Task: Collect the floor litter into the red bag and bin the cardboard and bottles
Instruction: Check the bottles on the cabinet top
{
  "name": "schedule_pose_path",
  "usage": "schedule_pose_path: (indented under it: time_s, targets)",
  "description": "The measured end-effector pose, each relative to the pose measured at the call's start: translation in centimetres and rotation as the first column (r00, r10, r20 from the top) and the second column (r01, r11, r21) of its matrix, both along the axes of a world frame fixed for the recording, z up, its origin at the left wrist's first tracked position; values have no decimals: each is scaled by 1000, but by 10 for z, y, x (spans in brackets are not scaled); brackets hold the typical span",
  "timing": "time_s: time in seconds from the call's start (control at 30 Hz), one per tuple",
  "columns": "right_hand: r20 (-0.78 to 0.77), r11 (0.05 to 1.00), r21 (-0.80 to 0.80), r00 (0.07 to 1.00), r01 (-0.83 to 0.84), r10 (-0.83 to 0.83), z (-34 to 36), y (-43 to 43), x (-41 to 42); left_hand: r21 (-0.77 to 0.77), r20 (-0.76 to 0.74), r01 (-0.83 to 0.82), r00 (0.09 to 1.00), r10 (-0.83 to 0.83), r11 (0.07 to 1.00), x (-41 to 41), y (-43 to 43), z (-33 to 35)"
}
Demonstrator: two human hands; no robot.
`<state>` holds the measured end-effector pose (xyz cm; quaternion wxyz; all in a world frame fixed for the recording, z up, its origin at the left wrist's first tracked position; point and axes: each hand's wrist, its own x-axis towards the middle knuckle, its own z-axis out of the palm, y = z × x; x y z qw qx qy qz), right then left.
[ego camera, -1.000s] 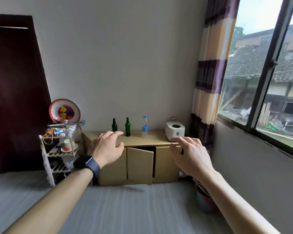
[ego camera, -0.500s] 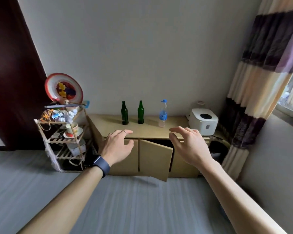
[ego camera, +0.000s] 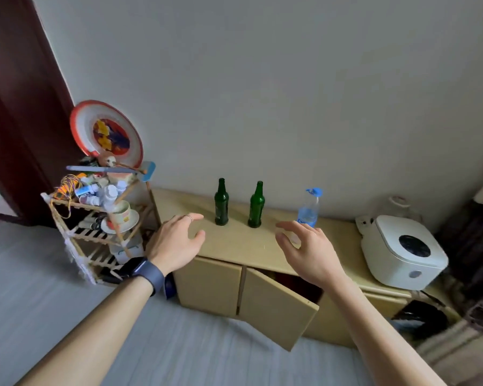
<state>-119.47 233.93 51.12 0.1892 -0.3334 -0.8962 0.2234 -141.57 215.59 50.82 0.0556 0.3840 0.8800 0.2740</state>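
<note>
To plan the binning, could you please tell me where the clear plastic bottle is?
In the head view the clear plastic bottle stands on the cabinet, right of the two green bottles, left of the white appliance, just behind the right hand.

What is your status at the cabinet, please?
Both open, empty: left hand, right hand. Upright on cabinet: green bottles, water bottle. Below, door ajar.

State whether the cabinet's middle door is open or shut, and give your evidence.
Open. The middle door stands angled outward from the cabinet, baring a dark gap behind it; the left door sits flush.
</note>
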Motion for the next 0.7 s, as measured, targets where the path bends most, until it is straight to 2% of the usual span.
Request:
schedule_pose_path:
  time_s: [0.27, 0.43, 0.7]
  targets:
    - [98, 995, -70, 993, 68, -61, -41, 112, -124, -85, 73, 61, 996, -55, 995, -142, 129, -49]
    - [147, 971, -193, 983, 141, -113, -67, 169, -189, -150, 148, 59, 988, -37, 987, -206, 206, -77]
    - [370, 929, -245, 912, 278, -176, -131, 270, -297, -277, 171, 60, 985, -13, 959, -280, 302, -143]
